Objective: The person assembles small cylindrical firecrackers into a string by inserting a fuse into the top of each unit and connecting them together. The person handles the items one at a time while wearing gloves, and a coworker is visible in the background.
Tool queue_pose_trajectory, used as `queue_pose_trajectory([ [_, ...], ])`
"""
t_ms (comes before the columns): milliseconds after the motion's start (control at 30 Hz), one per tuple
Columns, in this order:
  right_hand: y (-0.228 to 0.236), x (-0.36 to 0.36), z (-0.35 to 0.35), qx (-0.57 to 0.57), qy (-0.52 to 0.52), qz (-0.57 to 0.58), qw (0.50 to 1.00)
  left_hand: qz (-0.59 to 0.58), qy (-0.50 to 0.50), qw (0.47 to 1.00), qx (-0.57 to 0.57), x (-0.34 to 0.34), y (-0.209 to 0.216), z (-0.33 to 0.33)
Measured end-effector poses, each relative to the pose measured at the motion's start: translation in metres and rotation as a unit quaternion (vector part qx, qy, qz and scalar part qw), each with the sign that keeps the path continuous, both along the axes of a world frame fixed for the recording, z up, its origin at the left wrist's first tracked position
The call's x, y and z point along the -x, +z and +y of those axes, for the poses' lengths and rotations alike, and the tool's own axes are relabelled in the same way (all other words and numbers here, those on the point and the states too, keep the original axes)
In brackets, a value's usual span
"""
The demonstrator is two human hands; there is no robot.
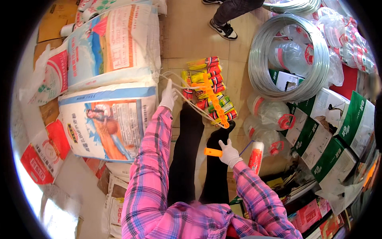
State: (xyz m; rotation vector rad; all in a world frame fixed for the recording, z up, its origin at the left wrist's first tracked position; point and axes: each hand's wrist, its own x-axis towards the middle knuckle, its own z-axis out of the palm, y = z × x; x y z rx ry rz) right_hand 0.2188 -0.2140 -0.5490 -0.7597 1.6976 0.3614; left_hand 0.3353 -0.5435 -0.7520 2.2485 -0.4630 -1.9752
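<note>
My left hand [169, 97], in a white glove, is closed on a white cord [186, 85]. The cord runs to both ends of an orange plastic strip [215, 101] with a row of openings. Below the strip, small yellow, red and green packets [217, 79] lie spread over the tiles by my feet; whether they are fastened to it I cannot tell. My right hand [229, 154], gloved too, grips a short orange plastic piece [213, 152] in front of my leg. A red and white cylinder [256, 157] with a blue line near it stands just right of that hand.
Large printed sacks [107, 123] are stacked to the left. At the right lie a coil of silver wire [254, 59], clear plastic bottles [264, 111] and green and white boxes [318, 135]. Another person's shoe [223, 30] rests on the tiled floor [181, 38] ahead.
</note>
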Motion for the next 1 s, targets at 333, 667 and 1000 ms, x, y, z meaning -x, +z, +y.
queue_pose_trajectory([
  [333, -0.049, 0.016, 0.012, 0.175, -0.154, -0.02, 0.972, 0.05, 0.031, 0.998, 0.019, 0.042, -0.082, -0.043],
  [667, -0.174, 0.001, -0.013, -0.053, -0.062, -0.009, 0.997, 0.356, 0.076, 0.931, -0.026, 0.061, 0.071, -0.066],
  [1000, -0.105, 0.035, 0.029, 0.02, 0.088, -0.132, 0.987, 0.349, 0.045, 0.921, 0.167, 0.052, 0.181, -0.07],
])
